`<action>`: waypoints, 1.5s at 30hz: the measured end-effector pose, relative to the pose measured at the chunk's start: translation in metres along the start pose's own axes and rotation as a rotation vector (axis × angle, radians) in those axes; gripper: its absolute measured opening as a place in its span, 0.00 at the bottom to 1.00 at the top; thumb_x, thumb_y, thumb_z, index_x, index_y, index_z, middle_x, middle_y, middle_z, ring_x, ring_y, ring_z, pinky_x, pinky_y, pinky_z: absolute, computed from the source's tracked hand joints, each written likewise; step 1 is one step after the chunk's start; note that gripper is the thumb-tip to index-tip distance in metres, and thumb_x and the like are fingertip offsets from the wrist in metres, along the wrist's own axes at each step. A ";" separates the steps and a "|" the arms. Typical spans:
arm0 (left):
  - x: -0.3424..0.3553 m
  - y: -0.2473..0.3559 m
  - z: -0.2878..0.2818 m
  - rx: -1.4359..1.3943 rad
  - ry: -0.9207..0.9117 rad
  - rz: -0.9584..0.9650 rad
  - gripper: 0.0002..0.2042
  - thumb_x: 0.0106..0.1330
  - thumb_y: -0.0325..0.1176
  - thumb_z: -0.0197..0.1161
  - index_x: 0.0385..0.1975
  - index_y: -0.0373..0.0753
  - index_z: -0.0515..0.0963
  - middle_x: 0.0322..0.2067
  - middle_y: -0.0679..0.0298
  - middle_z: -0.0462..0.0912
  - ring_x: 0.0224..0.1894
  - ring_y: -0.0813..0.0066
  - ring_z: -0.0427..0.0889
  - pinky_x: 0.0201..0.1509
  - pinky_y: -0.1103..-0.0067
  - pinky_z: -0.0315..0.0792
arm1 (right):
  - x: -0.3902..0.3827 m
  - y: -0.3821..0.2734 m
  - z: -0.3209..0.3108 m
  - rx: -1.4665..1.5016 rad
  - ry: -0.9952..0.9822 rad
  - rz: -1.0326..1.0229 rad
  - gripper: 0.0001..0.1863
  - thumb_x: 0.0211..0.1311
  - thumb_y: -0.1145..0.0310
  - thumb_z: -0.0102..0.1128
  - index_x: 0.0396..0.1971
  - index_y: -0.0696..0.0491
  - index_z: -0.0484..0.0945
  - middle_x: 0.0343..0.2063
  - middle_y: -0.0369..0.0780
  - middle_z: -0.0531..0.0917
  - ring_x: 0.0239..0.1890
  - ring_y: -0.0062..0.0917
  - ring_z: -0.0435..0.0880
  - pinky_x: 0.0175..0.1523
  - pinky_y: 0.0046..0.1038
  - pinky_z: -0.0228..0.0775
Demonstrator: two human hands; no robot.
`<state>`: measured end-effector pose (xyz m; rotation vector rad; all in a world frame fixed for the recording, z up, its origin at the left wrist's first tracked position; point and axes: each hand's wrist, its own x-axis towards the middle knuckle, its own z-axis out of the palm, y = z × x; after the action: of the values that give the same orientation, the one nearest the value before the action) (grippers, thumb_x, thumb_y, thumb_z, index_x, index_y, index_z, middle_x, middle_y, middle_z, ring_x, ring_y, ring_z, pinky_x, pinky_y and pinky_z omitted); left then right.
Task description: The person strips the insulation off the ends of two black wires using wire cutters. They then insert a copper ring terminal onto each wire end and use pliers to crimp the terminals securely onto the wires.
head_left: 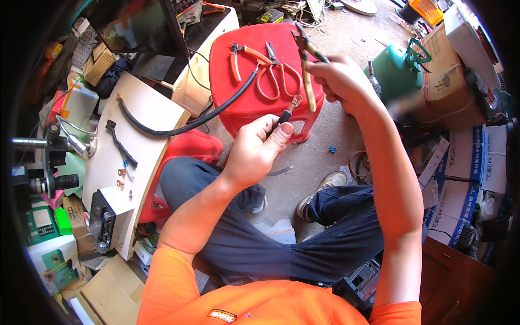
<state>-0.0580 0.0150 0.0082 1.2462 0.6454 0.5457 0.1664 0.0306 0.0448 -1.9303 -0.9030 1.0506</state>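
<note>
My left hand pinches a short black cable between thumb and fingers. A metal ring terminal sits on the cable's upper end. In my right hand is a pair of pliers with worn yellowish handles, raised over the stool's right edge. Its jaws point up and away, apart from the terminal. On the red stool lie orange-handled scissors and orange-handled cutters. A thicker black cable runs from the side table onto the stool.
The white side table at left carries a black brush, several copper terminals and a box-shaped device. A green gas cylinder and stacked cartons stand at right. A monitor is at the far left.
</note>
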 end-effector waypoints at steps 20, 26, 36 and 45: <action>-0.008 0.011 -0.006 -0.208 -0.133 -0.174 0.07 0.66 0.32 0.65 0.32 0.35 0.79 0.16 0.72 0.71 0.12 0.89 0.56 0.18 0.84 0.49 | -0.061 0.078 -0.045 -0.198 -0.030 -0.418 0.20 0.66 0.58 0.58 0.40 0.63 0.81 0.25 0.39 0.83 0.29 0.20 0.81 0.35 0.23 0.73; 0.001 -0.001 0.006 -0.511 -0.123 -0.146 0.11 0.74 0.34 0.52 0.48 0.37 0.77 0.13 0.75 0.55 0.12 0.86 0.52 0.18 0.83 0.51 | -0.091 0.081 -0.027 -0.115 -0.266 -0.391 0.21 0.64 0.57 0.63 0.46 0.61 0.78 0.28 0.36 0.80 0.31 0.21 0.78 0.38 0.25 0.72; -0.015 0.061 -0.033 -0.581 0.207 0.313 0.16 0.76 0.41 0.50 0.49 0.34 0.72 0.27 0.67 0.74 0.26 0.79 0.74 0.34 0.80 0.70 | -0.107 0.112 0.040 -0.236 -0.582 -0.266 0.17 0.63 0.60 0.64 0.23 0.60 0.78 0.12 0.43 0.71 0.17 0.20 0.68 0.25 0.32 0.65; -0.057 0.046 -0.188 1.237 1.184 0.069 0.30 0.62 0.51 0.65 0.49 0.26 0.73 0.43 0.47 0.82 0.46 0.58 0.82 0.53 0.70 0.74 | -0.112 0.088 0.015 0.262 -0.266 -0.371 0.20 0.70 0.58 0.57 0.21 0.57 0.74 0.15 0.26 0.67 0.20 0.10 0.62 0.23 0.20 0.56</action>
<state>-0.2327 0.1140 0.0266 2.0256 2.1584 1.0002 0.1263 -0.1003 0.0038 -1.3640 -1.1547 1.1486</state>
